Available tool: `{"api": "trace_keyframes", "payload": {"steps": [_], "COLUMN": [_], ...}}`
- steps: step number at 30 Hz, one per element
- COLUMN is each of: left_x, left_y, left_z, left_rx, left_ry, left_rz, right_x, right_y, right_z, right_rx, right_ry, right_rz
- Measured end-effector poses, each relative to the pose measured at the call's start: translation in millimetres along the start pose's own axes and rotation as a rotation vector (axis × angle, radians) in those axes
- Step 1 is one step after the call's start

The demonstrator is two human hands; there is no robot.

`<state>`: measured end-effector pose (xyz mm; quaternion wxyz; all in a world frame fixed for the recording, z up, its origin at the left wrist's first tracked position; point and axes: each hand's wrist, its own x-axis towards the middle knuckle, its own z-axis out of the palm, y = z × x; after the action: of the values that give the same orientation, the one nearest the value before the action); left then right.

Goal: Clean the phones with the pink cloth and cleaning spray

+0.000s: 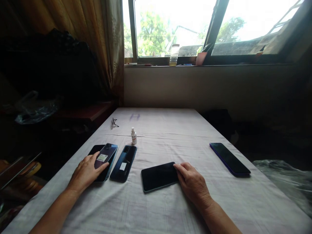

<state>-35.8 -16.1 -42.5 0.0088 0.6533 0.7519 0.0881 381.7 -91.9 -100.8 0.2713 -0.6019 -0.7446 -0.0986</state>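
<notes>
My left hand (87, 170) lies with spread fingers on a smartphone (108, 150), its back up with a pale label. This phone rests partly over another dark phone (95, 149), much of which is hidden. Just to the right, a second smartphone with a label (123, 164) lies back up, apart from my hand. My right hand (193, 183) pinches the right end of a black smartphone (159, 176) between thumb and fingers; its dark screen faces up. That phone is at or just over the tablecloth; I cannot tell which.
On the cloth-covered table (170, 130) stand a small white bottle (134, 136) and, farther back, a pair of eyeglasses (114, 123). A purple-edged smartphone (229, 158) lies near the right edge. Clear plastic (285, 178) is beyond that edge. A window sill holds a jar (174, 55) and pot (201, 58).
</notes>
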Motion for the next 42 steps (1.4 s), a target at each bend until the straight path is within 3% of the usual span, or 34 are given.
{"api": "trace_keyframes", "payload": {"steps": [4, 7, 10, 11, 13, 18, 25, 28, 35, 42], "left_x": [-10.1, -25.0, -45.6, -52.1, -61.6, -64.9, -71.3, -71.2, -63.8, -63.5], "left_y": [12.0, 39.6, 80.1, 93.1, 113.9, 133.2, 151.0, 152.0, 147.7, 150.6], "left_z": [-4.9, 1.2, 21.7, 30.6, 47.9, 71.4, 76.1, 78.6, 76.1, 73.0], "left_rx": [0.028, 0.032, -0.048, -0.079, -0.129, -0.248, -0.314, -0.316, -0.334, -0.361], "left_ry": [0.043, 0.123, 0.130, 0.118, 0.108, 0.144, 0.167, 0.172, 0.133, 0.123], "left_rz": [0.041, 0.178, 0.682, 0.798, 0.891, 0.896, 0.989, 1.009, 1.045, 1.034], "right_x": [0.6, 1.1, 1.4, 1.4, 1.3, 1.7, 5.5, 2.7, -8.3, 6.2], "right_y": [-2.3, -4.0, -4.6, -4.2, -2.0, 7.4, 7.1, 6.0, 8.8, 11.6], "right_z": [-1.8, -2.1, -2.3, -3.1, -6.5, -22.7, -29.9, -30.9, -42.2, -33.0], "right_rx": [-0.001, -0.002, 0.009, 0.020, 0.057, 0.172, 0.034, 0.032, 0.154, 0.090], "right_ry": [-0.003, -0.007, 0.000, 0.003, 0.028, 0.132, -0.067, -0.091, -0.062, -0.039], "right_rz": [0.016, 0.027, 0.032, 0.032, 0.040, 0.101, 0.088, 0.092, -0.089, -0.046]}}
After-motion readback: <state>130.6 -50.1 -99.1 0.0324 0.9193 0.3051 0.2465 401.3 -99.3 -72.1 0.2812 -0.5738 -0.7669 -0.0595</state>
